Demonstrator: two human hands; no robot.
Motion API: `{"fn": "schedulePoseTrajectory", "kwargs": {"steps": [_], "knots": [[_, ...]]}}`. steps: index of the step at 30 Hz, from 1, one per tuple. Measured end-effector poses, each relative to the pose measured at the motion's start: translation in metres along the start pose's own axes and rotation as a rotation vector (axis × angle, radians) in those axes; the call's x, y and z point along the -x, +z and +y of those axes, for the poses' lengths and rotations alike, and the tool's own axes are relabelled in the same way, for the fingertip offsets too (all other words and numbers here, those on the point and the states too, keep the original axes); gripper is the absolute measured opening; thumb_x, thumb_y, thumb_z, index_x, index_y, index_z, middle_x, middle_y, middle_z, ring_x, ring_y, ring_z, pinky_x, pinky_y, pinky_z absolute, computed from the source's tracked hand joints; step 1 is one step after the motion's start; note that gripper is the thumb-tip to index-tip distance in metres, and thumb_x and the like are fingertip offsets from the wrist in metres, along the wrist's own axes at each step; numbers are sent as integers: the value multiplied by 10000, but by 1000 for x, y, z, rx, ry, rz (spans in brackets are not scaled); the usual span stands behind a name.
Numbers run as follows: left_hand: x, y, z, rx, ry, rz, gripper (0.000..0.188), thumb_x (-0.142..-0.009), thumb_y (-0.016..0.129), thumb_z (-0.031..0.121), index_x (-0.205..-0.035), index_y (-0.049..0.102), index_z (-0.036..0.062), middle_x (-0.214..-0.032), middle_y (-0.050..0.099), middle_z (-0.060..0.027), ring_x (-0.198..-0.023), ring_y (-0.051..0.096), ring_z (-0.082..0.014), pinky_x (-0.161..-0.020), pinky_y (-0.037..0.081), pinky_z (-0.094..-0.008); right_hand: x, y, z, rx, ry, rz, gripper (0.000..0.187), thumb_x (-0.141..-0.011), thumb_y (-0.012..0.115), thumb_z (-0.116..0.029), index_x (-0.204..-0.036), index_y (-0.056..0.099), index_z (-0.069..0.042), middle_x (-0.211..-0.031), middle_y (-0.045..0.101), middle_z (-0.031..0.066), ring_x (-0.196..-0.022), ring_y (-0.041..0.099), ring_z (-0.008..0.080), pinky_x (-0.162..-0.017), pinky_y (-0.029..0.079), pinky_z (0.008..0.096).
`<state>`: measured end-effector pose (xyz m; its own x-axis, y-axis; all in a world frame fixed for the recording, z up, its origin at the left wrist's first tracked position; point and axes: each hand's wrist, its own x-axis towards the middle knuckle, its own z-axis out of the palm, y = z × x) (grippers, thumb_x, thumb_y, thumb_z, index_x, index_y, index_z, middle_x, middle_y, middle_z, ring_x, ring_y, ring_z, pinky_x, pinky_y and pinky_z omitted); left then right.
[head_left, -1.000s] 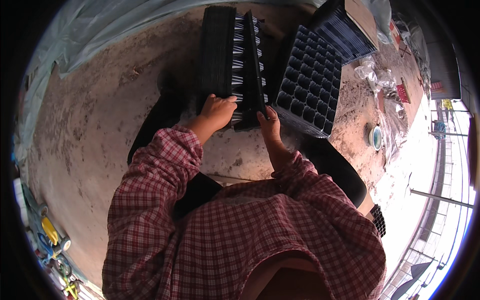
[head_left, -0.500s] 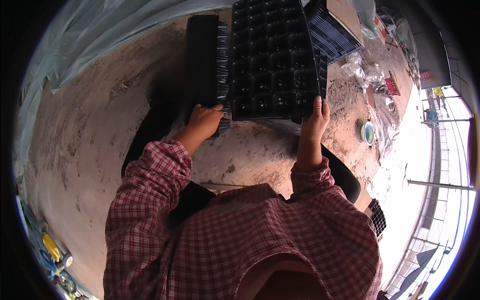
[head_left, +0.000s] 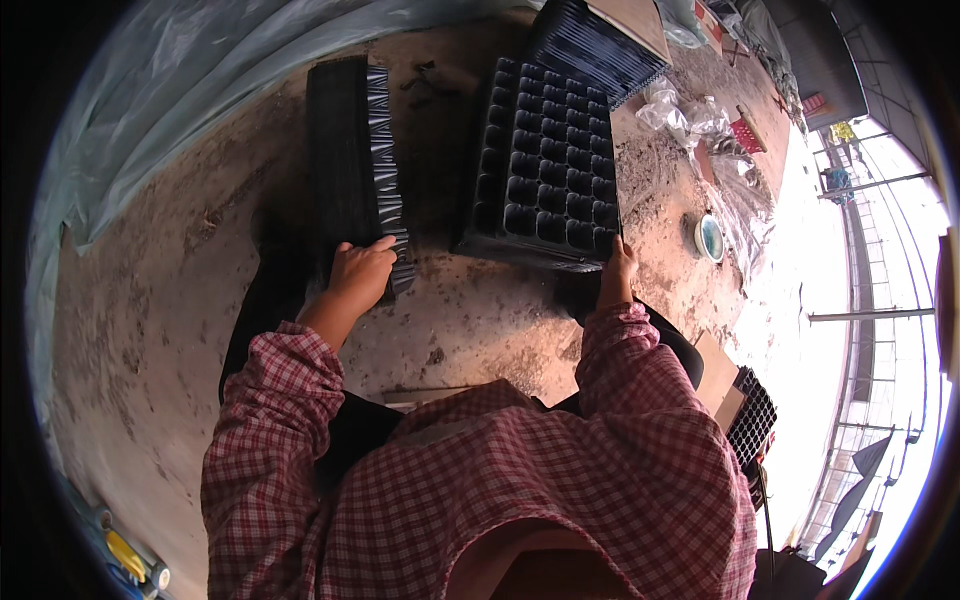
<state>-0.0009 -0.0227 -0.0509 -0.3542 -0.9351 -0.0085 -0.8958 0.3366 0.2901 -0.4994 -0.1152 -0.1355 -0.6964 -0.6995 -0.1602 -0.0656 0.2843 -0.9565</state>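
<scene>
My left hand (head_left: 360,270) is closed around the near end of a long black stack of nested plastic trays (head_left: 338,150) at the left, the index finger reaching over its ruffled rim edges. To the right sits a black cell tray (head_left: 565,160) with rows of square cells, and more black tray shows at its left side and front. My right hand (head_left: 620,268) grips this tray's near right corner, thumb along the edge; its other fingers are mostly hidden. A strip of floor separates the two.
Beyond the tray stands another black tray stack (head_left: 590,45) with a cardboard sheet (head_left: 635,25) on it. To the right lie clear plastic wrap (head_left: 675,110) and a small round bowl (head_left: 709,238). Plastic sheeting (head_left: 200,110) hangs at the far left. A black mesh tray (head_left: 752,415) lies near my right side.
The cell tray in my right hand has gone down, away from my head, and shows more of its side. My left hand and the long stack have shifted left, widening the gap.
</scene>
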Motion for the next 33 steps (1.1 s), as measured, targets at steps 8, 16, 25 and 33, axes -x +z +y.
{"fn": "schedulePoseTrajectory", "kwargs": {"steps": [8, 16, 25, 33], "knots": [[5, 3, -3, 35, -25, 22, 100, -818, 518, 114, -806, 615, 91, -1214, 546, -41, -745, 616, -218, -766, 386, -349, 5, 13, 24, -28, -109, 62, 328, -780, 664, -361, -896, 641, -55, -723, 613, 33, -585, 539, 154, -487, 428, 286], [5, -2, -2, 60, -44, -44, 114, -823, 531, 112, -886, 625, 98, -1254, 514, -44, -821, 609, -226, -805, 382, -360, -19, 7, 4, 688, -279, 189, 289, -795, 625, -222, -997, 611, -15, -896, 636, 110, -789, 599, 211, -695, 480, 319], [6, -11, 3, 50, -118, -32, 427, -774, 621, 134, -1177, 484, 90, -1392, 344, -75, -870, 596, -278, -818, 402, -393, 242, 139, -44, 162, 25, -1094, 378, -867, 575, -316, -1156, 521, -78, -993, 591, 49, -836, 592, 137, -653, 463, 260], [7, -11, -3, 41, -169, -20, 587, -749, 656, 198, -1262, 403, 67, -1394, 338, -91, -902, 601, -273, -785, 441, -392, 287, 181, -12, 187, 213, -1176, 382, -858, 596, -270, -1170, 482, -80, -884, 621, 22, -676, 638, 136, -563, 430, 248]]}}
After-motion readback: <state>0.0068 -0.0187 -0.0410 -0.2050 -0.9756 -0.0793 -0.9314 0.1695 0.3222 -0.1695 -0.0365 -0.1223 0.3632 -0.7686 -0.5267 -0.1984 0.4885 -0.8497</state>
